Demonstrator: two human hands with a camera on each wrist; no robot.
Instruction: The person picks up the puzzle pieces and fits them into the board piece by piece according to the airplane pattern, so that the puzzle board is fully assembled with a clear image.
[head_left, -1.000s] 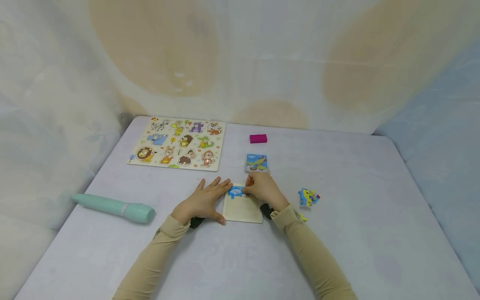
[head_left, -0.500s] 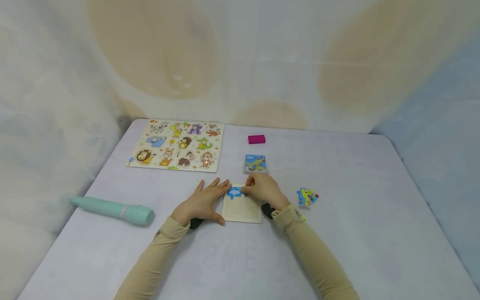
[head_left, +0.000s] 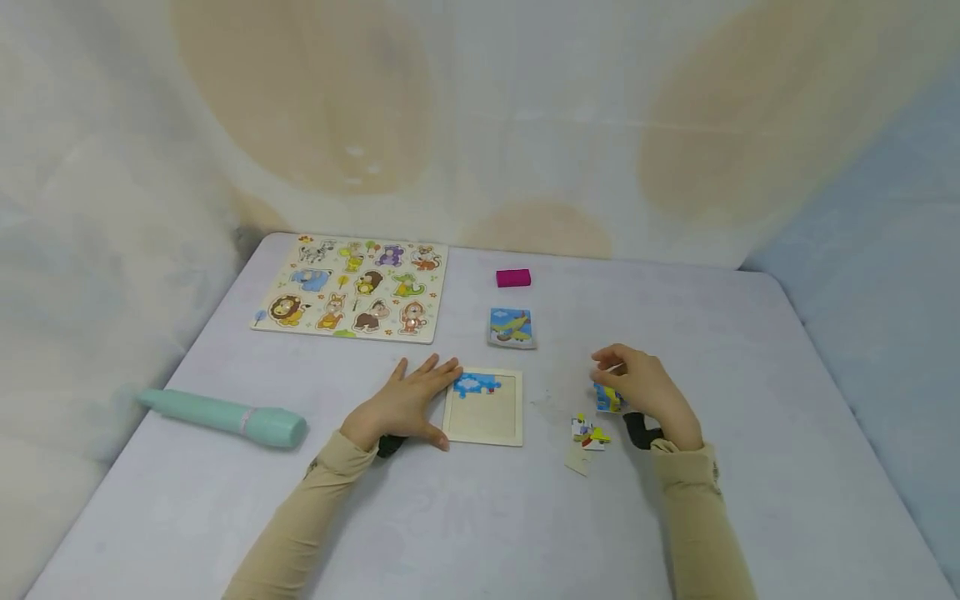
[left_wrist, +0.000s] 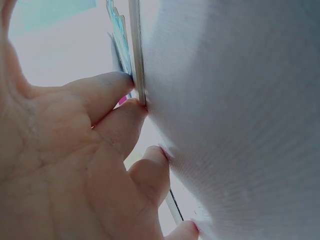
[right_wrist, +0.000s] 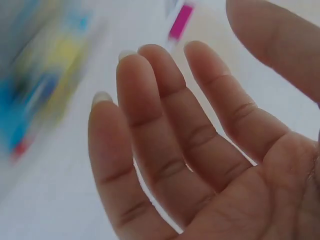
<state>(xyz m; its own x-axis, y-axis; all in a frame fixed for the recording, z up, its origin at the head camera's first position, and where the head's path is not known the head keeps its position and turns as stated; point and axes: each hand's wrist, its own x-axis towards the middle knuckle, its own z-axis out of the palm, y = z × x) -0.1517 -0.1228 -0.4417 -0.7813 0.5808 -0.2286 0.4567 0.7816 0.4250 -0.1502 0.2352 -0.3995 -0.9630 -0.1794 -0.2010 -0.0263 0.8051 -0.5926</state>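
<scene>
My left hand (head_left: 405, 404) lies spread beside a small wooden puzzle tray (head_left: 483, 422). In the left wrist view, its index and middle fingertips touch the edge of the tray (left_wrist: 136, 55). Blue puzzle pieces (head_left: 471, 384) with a white cloud sit along the tray's top left. My right hand (head_left: 648, 387) hovers by loose blue-and-yellow puzzle pieces (head_left: 607, 400), partly covering them from above. Seen from the right wrist, the fingers of this hand (right_wrist: 170, 135) are apart and hold nothing; blurred pieces (right_wrist: 60, 60) lie beyond. More loose pieces (head_left: 591, 435) lie nearer the tray.
A picture card (head_left: 512, 327) of a yellow plane lies behind the tray, with a magenta block (head_left: 513, 277) farther back. An animal puzzle board (head_left: 348, 287) occupies the back left. On the left lies a mint-green toy microphone (head_left: 225, 418).
My right hand has let go of the puzzle piece at the tray's top and moved right to the loose pieces. More pieces beside the tray are uncovered. The left hand stays put.
</scene>
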